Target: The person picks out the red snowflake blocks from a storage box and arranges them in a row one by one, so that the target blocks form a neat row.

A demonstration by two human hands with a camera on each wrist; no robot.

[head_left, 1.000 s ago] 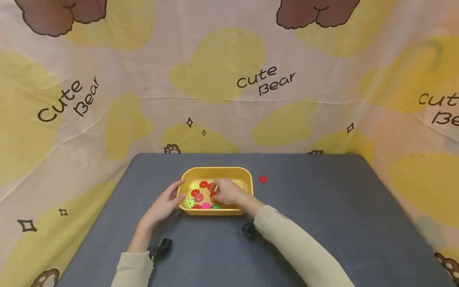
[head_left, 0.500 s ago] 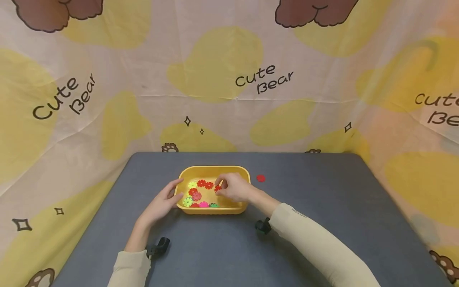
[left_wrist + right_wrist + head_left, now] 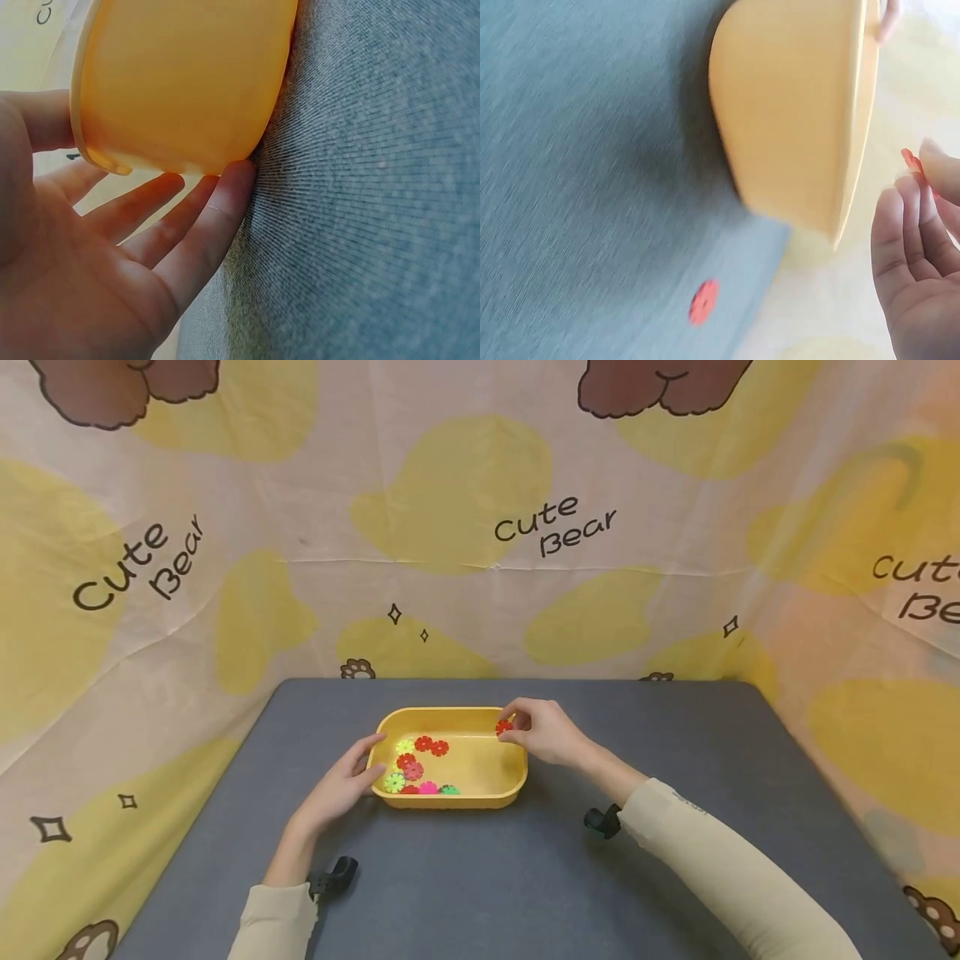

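A shallow yellow plastic tray (image 3: pixel 450 802) sits on the table with several flower-shaped discs inside, mostly at its left. Among them are red discs (image 3: pixel 439 748), a yellow-green disc (image 3: pixel 394 782), a pink disc (image 3: pixel 427 787) and a green disc (image 3: pixel 449 790). My left hand (image 3: pixel 341 789) holds the tray's left end, thumb over the rim and fingers against the outer wall. Between thumb and fingertips, my right hand (image 3: pixel 551 732) pinches a red snowflake disc (image 3: pixel 503 727) above the tray's right rim. Another red disc (image 3: pixel 703 302) lies on the table, hidden in the head view behind that hand.
The dark grey table (image 3: pixel 465 877) reaches back to a printed cloth backdrop (image 3: pixel 480 527). Cloth also hangs along both sides. Black wrist devices (image 3: pixel 333 878) hang below each wrist.
My right hand has lifted the red disc from the tray's middle and carried it right to the rim, now covering the loose disc on the table. My left hand stays on the tray.
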